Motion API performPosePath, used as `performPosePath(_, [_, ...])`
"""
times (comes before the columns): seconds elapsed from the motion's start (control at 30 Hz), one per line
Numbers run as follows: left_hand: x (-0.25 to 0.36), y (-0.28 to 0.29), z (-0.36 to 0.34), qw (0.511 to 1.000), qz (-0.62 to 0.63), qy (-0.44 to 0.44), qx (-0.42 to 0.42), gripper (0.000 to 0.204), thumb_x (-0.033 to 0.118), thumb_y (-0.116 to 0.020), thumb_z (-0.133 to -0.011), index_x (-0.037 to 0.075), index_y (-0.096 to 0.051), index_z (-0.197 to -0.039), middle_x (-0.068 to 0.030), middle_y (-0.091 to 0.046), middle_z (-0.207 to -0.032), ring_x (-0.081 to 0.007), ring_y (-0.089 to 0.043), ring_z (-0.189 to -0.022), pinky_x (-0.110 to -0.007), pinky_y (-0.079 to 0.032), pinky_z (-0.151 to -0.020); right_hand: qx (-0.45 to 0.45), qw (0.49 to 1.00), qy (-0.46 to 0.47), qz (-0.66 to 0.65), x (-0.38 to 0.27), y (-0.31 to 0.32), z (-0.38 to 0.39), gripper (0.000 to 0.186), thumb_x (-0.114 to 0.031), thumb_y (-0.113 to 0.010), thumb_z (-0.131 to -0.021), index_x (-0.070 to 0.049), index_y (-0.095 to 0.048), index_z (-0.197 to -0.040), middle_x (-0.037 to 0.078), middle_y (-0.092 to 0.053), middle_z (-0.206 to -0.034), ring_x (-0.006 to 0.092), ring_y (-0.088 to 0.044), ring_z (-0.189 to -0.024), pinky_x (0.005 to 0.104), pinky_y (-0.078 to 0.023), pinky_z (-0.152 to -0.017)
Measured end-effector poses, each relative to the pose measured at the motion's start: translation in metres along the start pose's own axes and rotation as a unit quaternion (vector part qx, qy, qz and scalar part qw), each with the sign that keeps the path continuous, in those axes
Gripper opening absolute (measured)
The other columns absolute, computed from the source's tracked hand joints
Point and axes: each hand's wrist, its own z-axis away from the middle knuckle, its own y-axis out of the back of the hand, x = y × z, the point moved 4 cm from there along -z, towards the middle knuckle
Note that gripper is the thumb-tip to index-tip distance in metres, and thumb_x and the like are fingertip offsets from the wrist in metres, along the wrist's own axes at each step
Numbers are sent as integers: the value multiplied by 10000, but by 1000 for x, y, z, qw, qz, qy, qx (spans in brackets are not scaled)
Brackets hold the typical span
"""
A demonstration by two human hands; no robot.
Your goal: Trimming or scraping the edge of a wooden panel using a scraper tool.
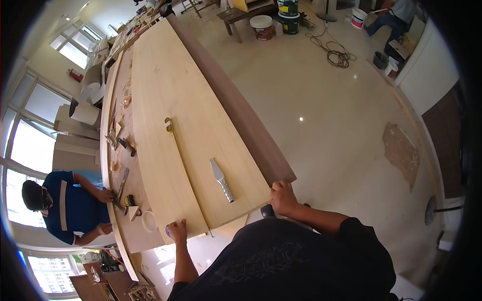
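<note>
A long pale plywood panel (175, 85) lies on the worktable, beside a darker brown board (261, 145). My left hand (177, 232) grips the panel's near edge, a small blue object at its fingers too hidden to identify. My right hand (282, 197) holds the near right corner, fingers curled over it. On the panel, a yellow tape measure (168, 124) has its blade drawn out toward the near edge, and a silver tool (223, 184) with a flat tip lies to its right.
A co-worker (65, 208) in blue stands left at the worktable (142, 237), among tools and shavings. Another person (389, 27) is back right. Buckets (261, 28), a wooden bench (232, 15) and a coiled cable (339, 57) are on the floor behind.
</note>
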Motion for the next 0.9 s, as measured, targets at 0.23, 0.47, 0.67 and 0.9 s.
performPosePath(0.23, [-21,-4,15,999,23,-22,-7,431,289,-829,-712,-48,-561,-720,-146,-523,-755,-294,-503,-742,-439,-412,-685,-3,1000,-6,-15,-3,3,18,275,-232,-754,-713,-7,-663,-842,105,-562,-977,302,-512,-1024,451,-393,-872])
performPosePath(0.47, [-38,-11,13,998,39,45,-32,466,307,-847,-699,-63,-571,-763,-161,-567,-803,-325,-516,-765,-436,-435,-722,30,999,9,-28,0,2,24,342,-276,-768,-706,-7,-670,-893,95,-568,-999,292,-512,-1034,451,-400,-859])
performPosePath(0.67, [-21,-2,18,992,121,40,-16,402,237,-835,-697,-42,-546,-663,-103,-505,-634,-241,-472,-605,-412,-409,-597,37,999,35,-18,2,3,25,312,-269,-771,-703,-39,-662,-883,78,-563,-992,281,-515,-1014,439,-403,-840])
performPosePath(0.9, [-13,-4,0,996,90,11,-6,405,239,-839,-693,-27,-538,-638,-93,-505,-613,-226,-478,-596,-410,-397,-574,64,997,32,-18,2,3,15,300,-273,-772,-701,-46,-649,-855,74,-558,-973,273,-519,-990,432,-394,-838])
